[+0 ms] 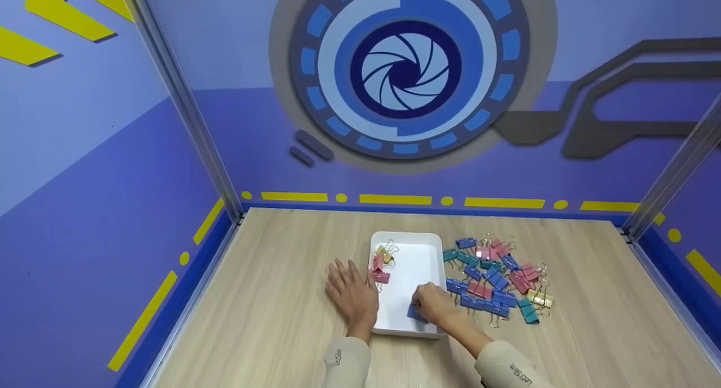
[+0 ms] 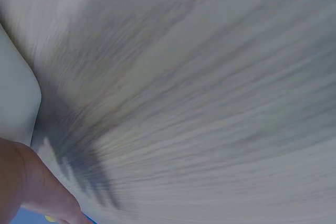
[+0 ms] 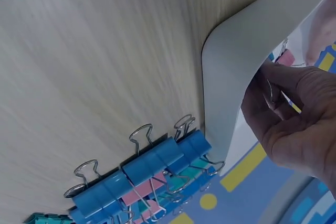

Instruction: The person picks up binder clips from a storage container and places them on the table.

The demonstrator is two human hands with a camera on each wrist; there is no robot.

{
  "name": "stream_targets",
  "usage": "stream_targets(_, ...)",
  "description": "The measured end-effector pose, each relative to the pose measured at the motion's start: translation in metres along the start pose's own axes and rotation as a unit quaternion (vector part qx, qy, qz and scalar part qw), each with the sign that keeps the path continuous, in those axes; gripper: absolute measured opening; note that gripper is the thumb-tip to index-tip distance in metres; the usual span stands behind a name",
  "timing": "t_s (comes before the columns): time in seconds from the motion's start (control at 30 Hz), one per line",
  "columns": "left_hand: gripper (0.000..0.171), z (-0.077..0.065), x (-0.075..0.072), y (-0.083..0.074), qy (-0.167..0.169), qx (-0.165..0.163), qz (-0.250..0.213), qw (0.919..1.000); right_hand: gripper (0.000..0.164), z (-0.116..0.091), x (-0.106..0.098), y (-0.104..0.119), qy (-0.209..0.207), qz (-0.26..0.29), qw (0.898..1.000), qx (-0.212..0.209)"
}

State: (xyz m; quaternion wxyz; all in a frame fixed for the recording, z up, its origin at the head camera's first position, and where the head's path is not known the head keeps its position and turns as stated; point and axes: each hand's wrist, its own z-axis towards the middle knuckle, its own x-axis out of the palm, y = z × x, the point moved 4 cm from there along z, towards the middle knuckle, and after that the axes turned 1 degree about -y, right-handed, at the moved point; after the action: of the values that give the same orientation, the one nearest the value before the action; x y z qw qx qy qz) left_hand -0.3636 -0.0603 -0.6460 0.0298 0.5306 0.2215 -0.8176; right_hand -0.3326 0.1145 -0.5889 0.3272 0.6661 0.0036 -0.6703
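A white rectangular tray (image 1: pixel 414 264) lies on the wooden table. My left hand (image 1: pixel 355 298) is beside its left wall with fingers spread and straight; the left wrist view shows only part of that hand (image 2: pixel 42 182). Inside the tray's near right part, my right hand (image 1: pixel 435 304) pinches a blue binder clip (image 1: pixel 415 312) with curled fingers. The right wrist view shows a wire handle between the fingers of that hand (image 3: pixel 299 114), and the clip's body is hidden there. A yellow binder clip (image 1: pixel 387 256) and red binder clips (image 1: pixel 381 277) sit along the tray's left side.
Right of the tray lies a loose pile of blue, red, green and yellow binder clips (image 1: pixel 495 280), some close against its wall. Blue binder clips (image 3: pixel 152 161) show near the tray's corner in the right wrist view. Printed wall panels (image 1: pixel 253 174) enclose the table's back and sides.
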Motion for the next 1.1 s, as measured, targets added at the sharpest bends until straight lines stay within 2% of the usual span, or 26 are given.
stream_targets(0.3, 0.063, -0.002, 0.000, 0.003, -0.010, 0.009, -0.007, 0.9999, 0.018, -0.008, 0.007, 0.007, -0.027, -0.019, 0.999, 0.035)
stream_targets(0.4, 0.063, -0.002, 0.000, 0.005, -0.013, 0.012, -0.004, 0.9998, 0.017, -0.010, 0.006, 0.009, -0.041, -0.012, 0.999, 0.031)
stream_targets(0.53, 0.062, -0.001, -0.001, 0.007, -0.011, 0.007, 0.003, 0.9999, 0.018, -0.012, -0.003, 0.011, -0.068, 0.005, 0.998, 0.014)
stream_targets(0.63, 0.063, -0.001, -0.001, 0.007, -0.001, 0.006, 0.000, 1.0000, 0.017, -0.012, -0.020, 0.007, -0.103, 0.011, 0.995, 0.008)
stream_targets(0.77, 0.063, 0.000, -0.001, 0.006, 0.009, 0.006, 0.002, 0.9999, 0.019, -0.012, -0.054, -0.013, -0.127, 0.028, 0.991, 0.037)
stream_targets(0.9, 0.064, 0.003, -0.002, 0.006, 0.008, 0.006, 0.011, 0.9999, 0.021, -0.017, -0.091, -0.047, -0.144, 0.040, 0.987, 0.065)
stream_targets(1.0, 0.064, 0.004, -0.002, 0.006, 0.009, 0.005, 0.012, 0.9999, 0.017, -0.033, -0.116, -0.077, -0.149, 0.034, 0.984, 0.094)
stream_targets(1.1, 0.065, 0.004, -0.003, 0.006, 0.013, 0.006, 0.011, 0.9998, 0.011, -0.057, -0.136, -0.109, -0.129, 0.036, 0.981, 0.143)
